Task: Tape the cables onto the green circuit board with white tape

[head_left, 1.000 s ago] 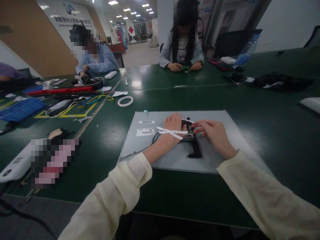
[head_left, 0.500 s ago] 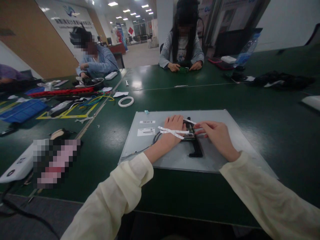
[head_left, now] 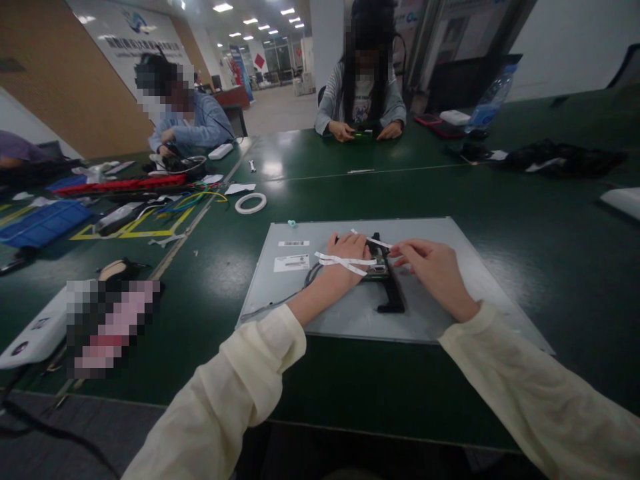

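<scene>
We count one grey panel (head_left: pixel 465 300), two white labels (head_left: pixel 292 263), one white ring (head_left: pixel 250 211) and one clear bottle (head_left: pixel 491 101).

Single head-worn view, facing forward and down, close over the green table (head_left: pixel 310 192), room beyond on top

Via the head camera I log two long sleeves, pale cream, plain cloth. Left sleeve (head_left: pixel 250 380): bunched in thick folds, cuff rumpled. Right sleeve (head_left: pixel 530 397): looser, smoother, cuff flared. Left hand (head_left: pixel 345 250): bare, two narrow white strips (head_left: pixel 345 262) crossed near the wrist. Right hand (head_left: pixel 434 268): bare.
</scene>
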A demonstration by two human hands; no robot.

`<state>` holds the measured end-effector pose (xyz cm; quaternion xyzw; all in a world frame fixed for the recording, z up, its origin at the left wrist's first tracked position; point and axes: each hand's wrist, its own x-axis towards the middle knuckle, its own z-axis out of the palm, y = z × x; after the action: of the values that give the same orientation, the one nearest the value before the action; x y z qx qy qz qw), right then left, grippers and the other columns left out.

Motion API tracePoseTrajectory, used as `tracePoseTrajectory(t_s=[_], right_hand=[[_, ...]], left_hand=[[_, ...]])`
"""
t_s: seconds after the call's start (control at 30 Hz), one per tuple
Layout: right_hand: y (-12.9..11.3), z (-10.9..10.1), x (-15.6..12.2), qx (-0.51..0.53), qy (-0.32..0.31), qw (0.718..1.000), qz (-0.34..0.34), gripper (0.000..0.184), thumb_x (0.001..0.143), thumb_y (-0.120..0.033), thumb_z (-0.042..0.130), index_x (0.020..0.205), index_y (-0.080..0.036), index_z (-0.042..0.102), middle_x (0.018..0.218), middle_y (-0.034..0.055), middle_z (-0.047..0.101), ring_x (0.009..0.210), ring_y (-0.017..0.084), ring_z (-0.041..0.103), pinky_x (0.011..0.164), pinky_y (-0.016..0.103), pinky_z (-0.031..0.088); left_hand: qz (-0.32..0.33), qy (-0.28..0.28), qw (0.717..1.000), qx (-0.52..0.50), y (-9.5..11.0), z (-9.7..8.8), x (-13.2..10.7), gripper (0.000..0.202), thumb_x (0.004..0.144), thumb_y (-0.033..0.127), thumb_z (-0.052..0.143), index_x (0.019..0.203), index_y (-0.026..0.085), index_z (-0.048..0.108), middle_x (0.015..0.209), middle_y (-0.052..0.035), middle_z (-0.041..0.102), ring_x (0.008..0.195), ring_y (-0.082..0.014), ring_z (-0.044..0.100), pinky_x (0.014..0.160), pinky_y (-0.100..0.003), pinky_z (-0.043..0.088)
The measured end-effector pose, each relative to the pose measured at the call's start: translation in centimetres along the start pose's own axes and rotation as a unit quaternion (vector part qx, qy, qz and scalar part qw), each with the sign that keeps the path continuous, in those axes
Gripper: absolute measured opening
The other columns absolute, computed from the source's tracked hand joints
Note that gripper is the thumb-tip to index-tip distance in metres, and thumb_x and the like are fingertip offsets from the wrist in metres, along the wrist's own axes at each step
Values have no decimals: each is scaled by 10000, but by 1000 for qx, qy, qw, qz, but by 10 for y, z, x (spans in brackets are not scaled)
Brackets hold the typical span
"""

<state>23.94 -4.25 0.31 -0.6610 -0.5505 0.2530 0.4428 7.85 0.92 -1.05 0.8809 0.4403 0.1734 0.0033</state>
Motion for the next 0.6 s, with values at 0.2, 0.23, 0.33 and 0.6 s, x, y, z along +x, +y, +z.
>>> tracePoseTrajectory(t_s=[0.2, 0.23, 0.33, 0.6], right_hand=[[2, 2, 1, 7, -19, 1000, 18, 177, 780, -272, 495, 705, -159, 608, 650, 25, 638, 554, 120, 592, 456, 195, 403], [3, 2, 1, 5, -19, 1000, 17, 173, 780, -282, 493, 709, -161, 594, 644, 21, 631, 539, 115, 578, 449, 196, 389], [5, 2, 3, -4, -12, 1000, 9, 158, 780, -308, 495, 753, -170, 567, 615, 2, 607, 506, 108, 543, 462, 208, 373], [10, 0, 9, -87, 35, 995, -27, 189, 768, -336, 501, 811, -178, 596, 664, 16, 593, 599, 147, 535, 576, 263, 378]], left_hand=[[0, -5, 1000, 5, 2, -2, 0, 266, 921, 245, 299, 1051, 170, 518, 1119, -67, 598, 1065, -201, 514, 991, -410, 279], [-3, -8, 1000, 7, 2, -2, 0, 267, 921, 247, 298, 1048, 170, 521, 1116, -68, 599, 1063, -201, 514, 994, -413, 275], [-6, -11, 1000, 9, 2, -1, 1, 269, 921, 248, 295, 1039, 172, 525, 1106, -67, 602, 1055, -201, 517, 1004, -422, 265], [-2, -7, 1000, 7, 2, -2, 1, 268, 910, 237, 306, 1047, 170, 526, 1107, -65, 604, 1046, -205, 523, 1000, -426, 270]])
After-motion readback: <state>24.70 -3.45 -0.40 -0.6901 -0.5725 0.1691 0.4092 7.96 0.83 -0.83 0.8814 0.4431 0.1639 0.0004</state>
